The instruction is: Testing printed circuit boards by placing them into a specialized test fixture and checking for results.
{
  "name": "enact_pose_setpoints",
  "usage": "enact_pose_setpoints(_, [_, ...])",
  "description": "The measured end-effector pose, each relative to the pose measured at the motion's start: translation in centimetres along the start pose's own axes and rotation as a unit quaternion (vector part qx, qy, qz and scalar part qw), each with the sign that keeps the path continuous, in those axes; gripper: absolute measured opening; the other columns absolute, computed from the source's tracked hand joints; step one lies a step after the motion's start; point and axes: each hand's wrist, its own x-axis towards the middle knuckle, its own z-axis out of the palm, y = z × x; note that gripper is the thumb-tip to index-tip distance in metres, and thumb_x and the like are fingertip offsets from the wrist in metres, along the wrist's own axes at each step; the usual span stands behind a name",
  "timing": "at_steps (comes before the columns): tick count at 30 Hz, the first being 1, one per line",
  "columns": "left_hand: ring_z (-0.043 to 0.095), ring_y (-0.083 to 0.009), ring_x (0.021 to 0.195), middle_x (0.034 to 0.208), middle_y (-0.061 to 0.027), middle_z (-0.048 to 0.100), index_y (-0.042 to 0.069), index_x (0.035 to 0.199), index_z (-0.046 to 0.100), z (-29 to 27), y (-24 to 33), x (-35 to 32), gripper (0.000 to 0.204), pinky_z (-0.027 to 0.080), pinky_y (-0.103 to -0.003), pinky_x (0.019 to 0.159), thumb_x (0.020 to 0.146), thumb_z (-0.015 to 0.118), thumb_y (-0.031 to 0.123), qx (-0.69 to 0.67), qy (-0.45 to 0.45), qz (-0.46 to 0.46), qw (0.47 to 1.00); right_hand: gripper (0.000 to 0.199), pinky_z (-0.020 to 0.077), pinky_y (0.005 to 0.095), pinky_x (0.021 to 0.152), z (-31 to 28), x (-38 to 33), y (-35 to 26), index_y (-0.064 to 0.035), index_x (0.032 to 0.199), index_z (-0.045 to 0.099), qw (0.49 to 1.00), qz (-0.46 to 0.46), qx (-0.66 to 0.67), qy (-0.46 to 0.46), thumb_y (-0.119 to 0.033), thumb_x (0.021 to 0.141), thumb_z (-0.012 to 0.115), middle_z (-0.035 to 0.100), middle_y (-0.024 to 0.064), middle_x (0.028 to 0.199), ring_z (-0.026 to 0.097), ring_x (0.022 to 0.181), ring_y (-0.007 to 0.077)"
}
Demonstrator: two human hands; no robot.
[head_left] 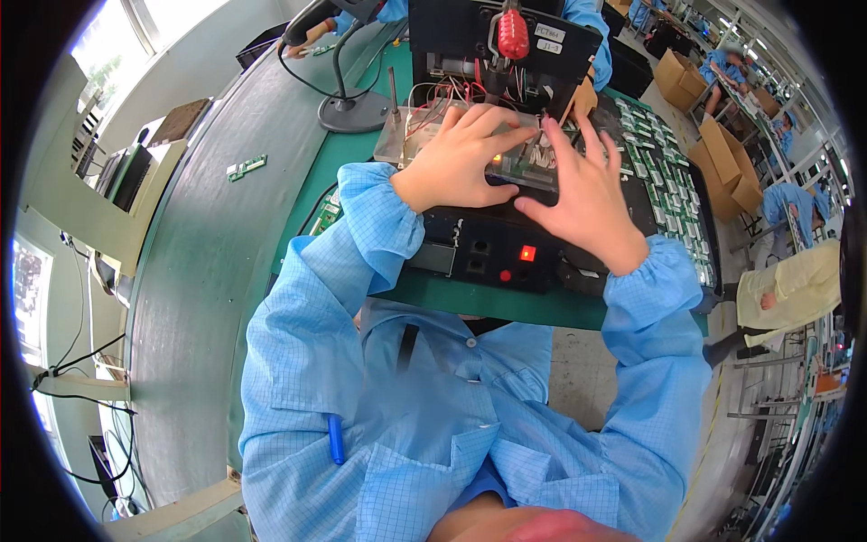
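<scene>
A black test fixture (506, 217) stands on the bench in front of me, with a clear plastic plate (395, 144) and bundles of wires on it. My left hand (465, 158) lies over the plate, its fingers stretched toward the middle. Beside it my right hand (587, 194) is spread, fingertips at the fixture's right part, thumb near the left thumb. Small lit parts show between the hands; what lies under the fingers is partly hidden. A red-handled toggle clamp (513, 36) rises behind. On the front panel glows a red display (528, 254).
Rows of green circuit boards (664, 172) lie on a black tray at the right. A single circuit board (247, 167) lies on the left bench. A lamp base (354, 112) stands behind left. Cardboard boxes (725, 167) and other people are at the right.
</scene>
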Motion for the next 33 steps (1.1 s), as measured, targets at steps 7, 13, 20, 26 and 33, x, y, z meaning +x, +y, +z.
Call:
enact_pose_setpoints(7, [0.051, -0.0258, 0.115, 0.128, -0.0049, 0.055, 0.013, 0.135, 0.061, 0.1, 0.0, 0.0, 0.076, 0.036, -0.043, 0.097, 0.064, 0.083, 0.025, -0.012, 0.008, 0.000, 1.000, 0.091, 0.0260, 0.0572, 0.112, 0.5, 0.0, 0.0, 0.0013, 0.145, 0.041, 0.999, -0.012, 0.015, 0.047, -0.042, 0.075, 0.081, 0.060, 0.0177, 0.135, 0.033, 0.142, 0.0435])
enact_pose_setpoints(13, [0.050, -0.0278, 0.117, 0.127, -0.0064, 0.055, 0.013, 0.137, 0.060, -0.1, 0.0, -0.1, 0.078, 0.037, -0.042, 0.099, 0.064, 0.082, 0.023, -0.017, -0.007, -0.004, 1.000, 0.095, 0.0245, 0.0549, 0.115, 0.1, 0.3, 0.0, -0.0005, 0.147, 0.040, 0.999, 0.006, 0.046, 0.028, -0.046, 0.074, 0.081, 0.058, 0.0160, 0.138, 0.032, 0.143, 0.0421])
enact_pose_setpoints(20, [0.050, -0.0286, 0.117, 0.126, -0.0055, 0.055, 0.014, 0.138, 0.059, -0.1, 0.3, 0.5, 0.081, 0.037, -0.041, 0.100, 0.062, 0.084, 0.021, -0.026, -0.016, -0.020, 0.999, 0.100, 0.0256, 0.0578, 0.114, 0.0, 0.0, 0.8, 0.0017, 0.142, 0.045, 0.998, -0.032, 0.044, 0.016, -0.064, 0.073, 0.076, 0.066, 0.0215, 0.119, 0.037, 0.142, 0.0405])
enact_pose_setpoints(26, [0.049, -0.0271, 0.117, 0.127, -0.0042, 0.054, 0.014, 0.138, 0.059, -0.1, 0.1, 0.2, 0.080, 0.037, -0.042, 0.099, 0.062, 0.084, 0.022, -0.009, -0.014, -0.016, 1.000, 0.095, 0.0275, 0.0570, 0.111, -0.6, 0.9, 0.7, 0.0008, 0.138, 0.049, 0.999, -0.005, -0.003, 0.046, -0.061, 0.072, 0.078, 0.068, 0.0189, 0.115, 0.041, 0.138, 0.0402])
enact_pose_setpoints(33, [0.049, -0.0267, 0.116, 0.128, -0.0032, 0.054, 0.014, 0.138, 0.059, 0.3, 0.1, 0.5, 0.084, 0.037, -0.042, 0.098, 0.059, 0.085, 0.025, -0.013, -0.008, -0.003, 1.000, 0.094, 0.0285, 0.0562, 0.111, -0.5, 0.2, 0.6, 0.0011, 0.140, 0.047, 0.999, -0.009, -0.005, 0.053, -0.051, 0.070, 0.084, 0.067, 0.0198, 0.117, 0.038, 0.140, 0.0418])
